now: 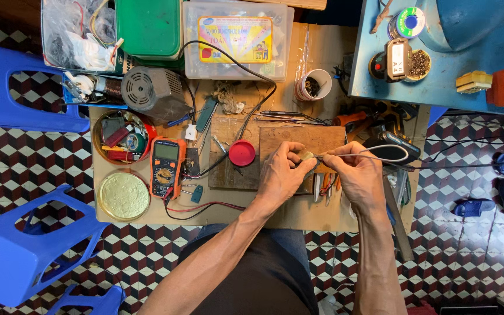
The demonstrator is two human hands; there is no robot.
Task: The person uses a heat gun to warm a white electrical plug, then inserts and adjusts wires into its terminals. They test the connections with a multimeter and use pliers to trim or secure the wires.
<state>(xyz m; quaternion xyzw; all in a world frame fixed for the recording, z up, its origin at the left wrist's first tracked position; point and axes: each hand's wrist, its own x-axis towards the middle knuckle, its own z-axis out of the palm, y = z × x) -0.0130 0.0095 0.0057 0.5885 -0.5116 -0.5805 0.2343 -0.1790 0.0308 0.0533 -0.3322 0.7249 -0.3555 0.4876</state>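
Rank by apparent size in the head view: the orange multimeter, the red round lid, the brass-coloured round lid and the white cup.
1. Brass-coloured round lid and orange multimeter: they look about alike in area, so I won't rank them against each other.
2. White cup.
3. Red round lid, only slightly smaller than the cup.

Counting here: three blue plastic stools (16, 87), one orange multimeter (166, 167), one round red lid (241, 153), two bare hands (281, 175).

Bench (298, 216) front free; red lid (242, 153), multimeter (166, 167) block left.
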